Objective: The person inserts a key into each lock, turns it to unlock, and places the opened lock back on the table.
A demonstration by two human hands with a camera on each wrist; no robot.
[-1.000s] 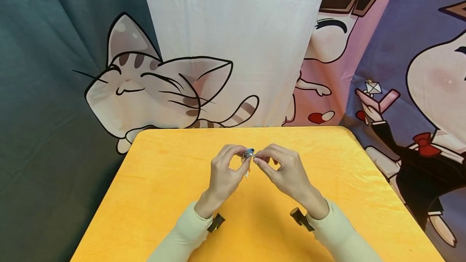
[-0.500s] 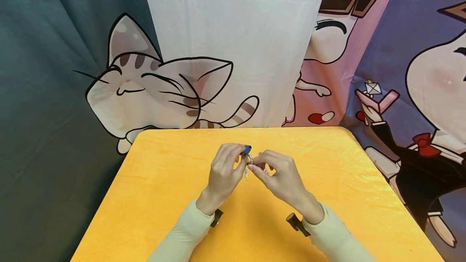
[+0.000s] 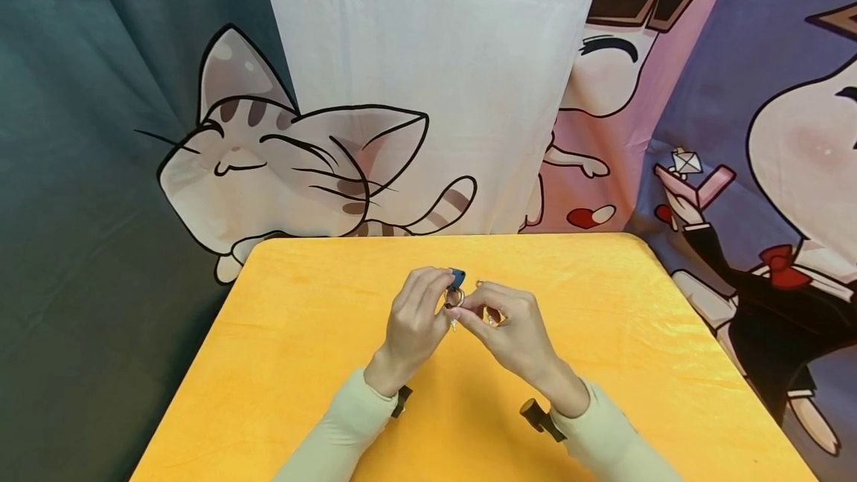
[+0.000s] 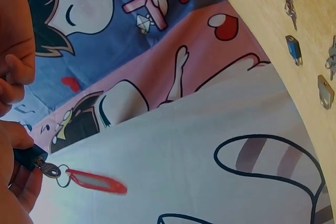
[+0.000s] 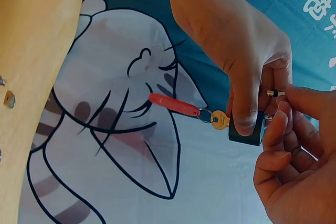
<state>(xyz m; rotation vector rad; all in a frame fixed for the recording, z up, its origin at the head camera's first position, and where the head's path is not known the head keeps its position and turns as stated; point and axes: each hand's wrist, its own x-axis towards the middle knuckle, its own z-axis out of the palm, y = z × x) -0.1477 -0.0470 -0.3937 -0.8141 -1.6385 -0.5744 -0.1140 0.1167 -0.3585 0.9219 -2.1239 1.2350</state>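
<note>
My left hand (image 3: 418, 318) grips the body of a small blue padlock (image 3: 457, 278) between thumb and fingers. A key (image 5: 220, 120) sits at the padlock's lower end, and a red tag (image 5: 173, 105) hangs from the key by a ring (image 4: 63, 176). In the head view the curved metal shackle (image 3: 457, 296) points toward the right hand (image 3: 512, 322), whose thumb and fingertips pinch it. One free shackle end (image 5: 275, 93) shows in the right wrist view, so the shackle looks unlatched. Fingers cover part of the lock.
On the yellow table (image 3: 321, 318), the left wrist view shows another blue padlock (image 4: 294, 50), a brass-coloured padlock (image 4: 325, 93) and some keys (image 4: 291, 11). Printed cloth (image 3: 428, 58) hangs behind the table's far edge.
The padlock has turned in my hands, so its blue body and ring-like shackle show more. My right hand has shifted slightly left and down, keeping its fingertips at the shackle.
</note>
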